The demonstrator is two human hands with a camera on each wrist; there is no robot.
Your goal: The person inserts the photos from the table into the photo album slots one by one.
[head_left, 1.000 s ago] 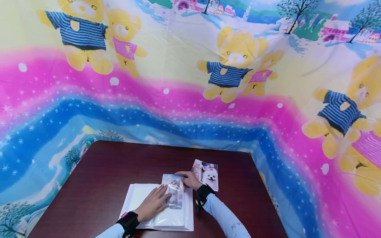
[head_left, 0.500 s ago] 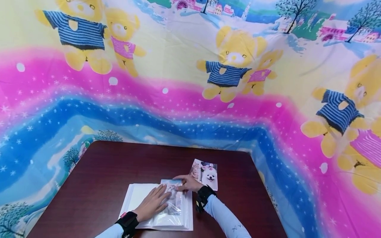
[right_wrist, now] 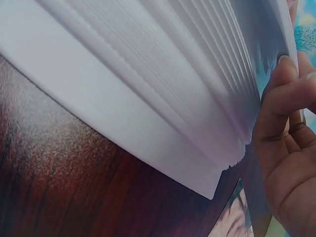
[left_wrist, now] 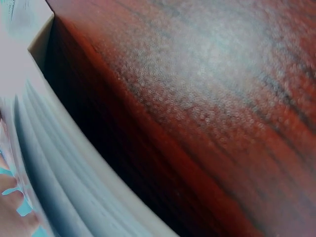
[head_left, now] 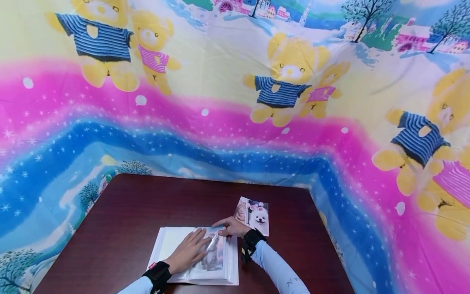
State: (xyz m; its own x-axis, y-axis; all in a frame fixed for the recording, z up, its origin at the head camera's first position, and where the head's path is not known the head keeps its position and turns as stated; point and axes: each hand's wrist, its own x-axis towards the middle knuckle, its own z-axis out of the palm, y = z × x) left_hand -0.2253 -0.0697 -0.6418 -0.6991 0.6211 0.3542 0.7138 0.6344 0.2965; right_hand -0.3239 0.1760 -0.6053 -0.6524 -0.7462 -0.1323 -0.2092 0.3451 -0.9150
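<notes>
A white photo album point(head_left: 172, 234) lies spread on the table, its stacked page edges point(right_wrist: 143, 74) fanned in the right wrist view. On its right page a photo point(head_left: 213, 261) sits almost wholly inside a clear plastic sleeve. My left hand point(head_left: 187, 251) rests flat across the album, fingers straight, the tips over the photo's left side. At the sleeve's top edge, my right hand point(head_left: 232, 226) pinches the photo's upper end, index finger stretched along it and thumb below. In the left wrist view only some fingers point(left_wrist: 12, 202) show behind the album's pages.
Right behind the album lie two overlapping loose photos, one of a white fluffy dog point(head_left: 258, 218) and a pinkish one point(head_left: 240, 210) partly under it. The dark wooden table point(head_left: 147, 200) is backed by a bear-print cloth point(head_left: 220, 134).
The photo has slid down toward the person, deeper into the sleeve, its top now level with the album's upper edge. My right hand moved down slightly with it; the left stayed in place.
</notes>
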